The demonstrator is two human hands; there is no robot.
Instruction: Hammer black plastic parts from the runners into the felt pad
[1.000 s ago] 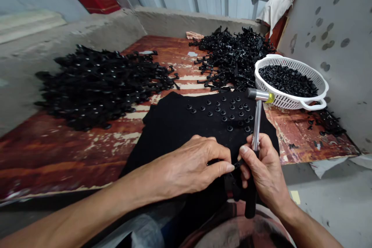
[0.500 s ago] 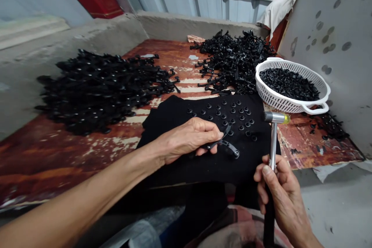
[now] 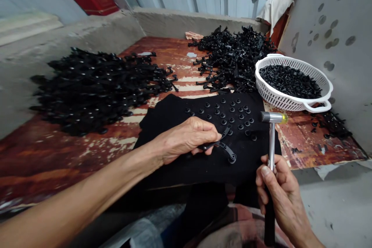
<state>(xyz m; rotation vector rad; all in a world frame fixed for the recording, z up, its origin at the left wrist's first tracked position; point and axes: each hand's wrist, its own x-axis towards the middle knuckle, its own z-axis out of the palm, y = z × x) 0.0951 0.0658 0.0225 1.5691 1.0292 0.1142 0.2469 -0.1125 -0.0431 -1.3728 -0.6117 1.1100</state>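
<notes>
My left hand (image 3: 193, 137) pinches a black branched plastic part (image 3: 225, 148) low over the black cloth (image 3: 174, 168). One of the part's arms curves toward me and ends in a round tip; another points away, near the small round caps. Several of these black caps (image 3: 231, 120) lie spread on the cloth just beyond the hand. In my right hand (image 3: 277, 193) is a small mallet (image 3: 272, 145), its fingers wrapped round the handle. The mallet has a metal shaft, a dark face on the left and a yellow one on the right, and its head is raised upright.
A large pile of black parts (image 3: 93, 89) covers the table's left side, and another pile (image 3: 235, 54) lies at the back. At the right a white basket (image 3: 293, 104) holds many small black pieces. Behind it stands a grey spotted panel (image 3: 325, 27).
The view has shifted slightly. The round tip of the part's near arm has moved a little down and left. Both hands keep their hold and have barely moved.
</notes>
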